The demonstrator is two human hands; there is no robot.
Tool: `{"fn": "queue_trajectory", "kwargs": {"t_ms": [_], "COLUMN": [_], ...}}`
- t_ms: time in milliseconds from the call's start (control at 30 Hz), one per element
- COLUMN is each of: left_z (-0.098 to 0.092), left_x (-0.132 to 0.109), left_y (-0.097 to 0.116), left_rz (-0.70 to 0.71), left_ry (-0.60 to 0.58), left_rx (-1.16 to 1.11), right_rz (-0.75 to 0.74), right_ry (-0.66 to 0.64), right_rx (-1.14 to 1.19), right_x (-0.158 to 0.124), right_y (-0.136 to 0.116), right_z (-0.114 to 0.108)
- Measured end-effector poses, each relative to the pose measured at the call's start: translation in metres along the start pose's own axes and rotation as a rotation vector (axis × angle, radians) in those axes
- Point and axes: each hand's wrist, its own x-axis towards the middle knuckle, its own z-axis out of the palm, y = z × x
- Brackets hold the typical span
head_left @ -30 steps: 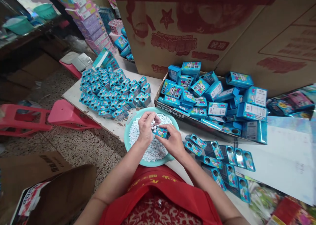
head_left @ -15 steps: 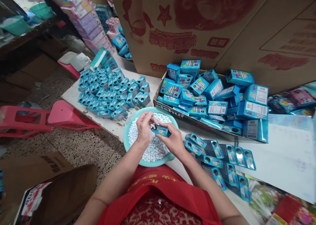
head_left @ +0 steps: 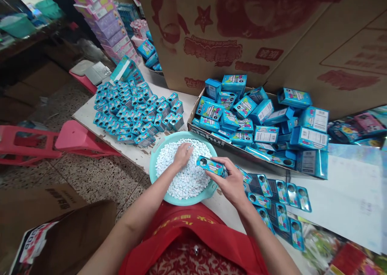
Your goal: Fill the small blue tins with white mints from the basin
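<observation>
My left hand [head_left: 183, 155] is down in the pale green basin [head_left: 153, 158], its fingers curled among small white candies [head_left: 184, 188]. Some candies show at its fingertips; part of the fingers is hidden. Over the basin's right side, my right hand [head_left: 231, 178] grips a small blue candy box [head_left: 210, 165] between thumb and fingers. The box is tilted, and the end with a round dark hole faces up and toward the left hand.
An open carton [head_left: 229, 145] heaped with blue boxes stands behind the basin. Many small boxes [head_left: 130, 114] stand at left on the table [head_left: 87, 110]; several more [head_left: 281, 192] lie at right. A large cardboard box [head_left: 242, 33] walls off the back. Red stools [head_left: 81, 138] are at left.
My left hand has left the box's hole and dropped into the candies. My right hand has moved right and slightly down with the box.
</observation>
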Motion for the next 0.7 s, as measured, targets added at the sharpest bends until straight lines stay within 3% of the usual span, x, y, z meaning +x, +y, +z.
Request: {"fn": "queue_trajectory", "kwargs": {"t_ms": [67,167,267,333,433,533,633,700], "left_z": [0.013,0.017,0.012,0.009,0.006,0.0,-0.015,-0.028], "left_x": [-0.004,-0.014,-0.022,-0.025,-0.025,-0.026,-0.032,-0.039], "left_y": [-0.006,-0.006,-0.006,-0.009,-0.015,-0.012,0.006,0.026], "left_rz": [0.06,0.054,0.067,0.04,-0.046,-0.206,-0.38,-0.39], "left_ry": [-0.099,-0.232,-0.307,-0.261,-0.112,-0.027,-0.026,-0.02], "left_rx": [0.259,0.527,0.589,0.532,0.294,-0.142,-0.61,-0.815], "right_rz": [0.018,0.069,0.112,0.115,0.067,0.025,0.002,-0.022], "right_ry": [0.015,0.036,0.077,0.096,0.077,0.063,0.04,0.014], "right_rx": [-0.012,-0.001,0.047,0.055,0.001,-0.049,-0.079,-0.1], "right_x": [0.0,-0.001,-0.001,0.0,0.002,0.004,0.004,0.004], "right_y": [0.001,-0.001,-0.004,-0.005,-0.004,-0.003,-0.003,-0.002], "right_z": [-0.004,-0.008,-0.009,-0.008,-0.003,0.002,0.005,0.008]}}
